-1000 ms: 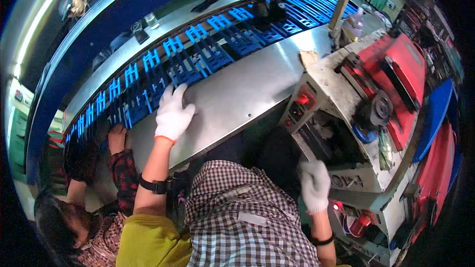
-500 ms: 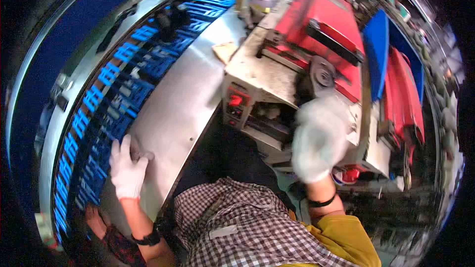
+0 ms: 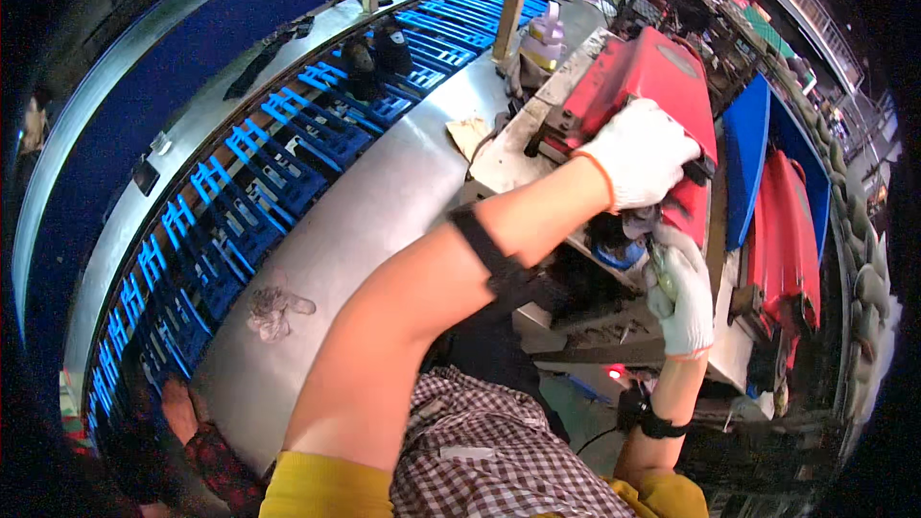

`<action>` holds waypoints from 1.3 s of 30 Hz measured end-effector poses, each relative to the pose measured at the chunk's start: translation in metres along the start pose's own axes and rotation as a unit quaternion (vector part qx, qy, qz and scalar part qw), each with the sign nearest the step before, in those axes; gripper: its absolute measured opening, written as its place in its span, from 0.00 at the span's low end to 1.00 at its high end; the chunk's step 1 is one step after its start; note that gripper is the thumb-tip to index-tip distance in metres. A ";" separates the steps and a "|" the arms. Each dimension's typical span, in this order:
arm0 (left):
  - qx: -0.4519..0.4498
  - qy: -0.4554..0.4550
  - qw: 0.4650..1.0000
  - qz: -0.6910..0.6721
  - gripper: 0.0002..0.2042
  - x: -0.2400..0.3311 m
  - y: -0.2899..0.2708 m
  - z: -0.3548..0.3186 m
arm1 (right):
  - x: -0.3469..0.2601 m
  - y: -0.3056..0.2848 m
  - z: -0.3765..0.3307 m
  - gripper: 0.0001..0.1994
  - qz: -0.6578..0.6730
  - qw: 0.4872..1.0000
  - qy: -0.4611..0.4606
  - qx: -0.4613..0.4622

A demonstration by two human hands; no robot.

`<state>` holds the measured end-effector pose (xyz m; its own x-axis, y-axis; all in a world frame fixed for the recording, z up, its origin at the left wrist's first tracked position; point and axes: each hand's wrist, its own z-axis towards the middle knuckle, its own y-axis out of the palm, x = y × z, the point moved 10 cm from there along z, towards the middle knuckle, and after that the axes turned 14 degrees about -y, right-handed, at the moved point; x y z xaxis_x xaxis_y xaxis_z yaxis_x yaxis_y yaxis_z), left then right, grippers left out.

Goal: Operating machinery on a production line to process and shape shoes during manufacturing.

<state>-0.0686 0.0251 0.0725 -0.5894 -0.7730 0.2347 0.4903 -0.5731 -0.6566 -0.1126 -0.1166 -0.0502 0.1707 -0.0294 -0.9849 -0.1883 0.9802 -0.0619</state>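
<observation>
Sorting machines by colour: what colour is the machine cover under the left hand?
Red; the machine cover under the gloved left hand shows best in the head view.

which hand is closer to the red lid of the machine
Left. The gloved left hand rests on the red machine lid, gripping its lower edge. The gloved right hand is below it, at the machine's underside, not touching the lid.

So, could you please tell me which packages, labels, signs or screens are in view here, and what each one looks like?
No package, sign or screen shows clearly.
Small red indicator light: low on the machine's front, a round glow.
Pale plastic bottle: behind the red machine cover; any label is too small to tell.
The left hand rests on that cover; the right hand is below it.
</observation>
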 end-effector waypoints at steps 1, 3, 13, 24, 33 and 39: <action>-0.033 -0.009 0.999 0.034 0.10 0.005 0.013 0.009 | 0.002 -0.003 -0.001 0.14 -0.006 1.000 -0.009 0.023; -0.065 -0.020 0.995 0.070 0.09 0.007 0.028 0.016 | 0.002 -0.004 -0.005 0.11 -0.004 0.999 0.001 0.033; -0.214 -0.083 0.973 0.038 0.14 0.000 0.045 0.031 | -0.003 -0.003 -0.008 0.10 0.064 0.994 -0.036 0.080; -0.214 -0.119 0.967 0.069 0.24 -0.005 0.044 0.030 | 0.024 0.010 0.007 0.12 0.287 0.947 0.071 -0.122; -0.215 -0.151 0.961 0.086 0.27 -0.016 0.068 0.037 | 0.031 0.009 0.002 0.11 0.099 0.992 -0.068 0.025; -0.232 -0.162 0.954 0.099 0.29 -0.019 0.087 0.044 | 0.015 0.051 -0.024 0.11 0.203 0.974 -0.022 0.098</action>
<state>0.0131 -0.0218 0.0427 -0.2478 -0.9403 0.2332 0.1905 -0.2833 -0.9399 -0.1429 -0.0723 -0.0722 0.1637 0.3733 -0.9131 -0.0614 0.9277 0.3683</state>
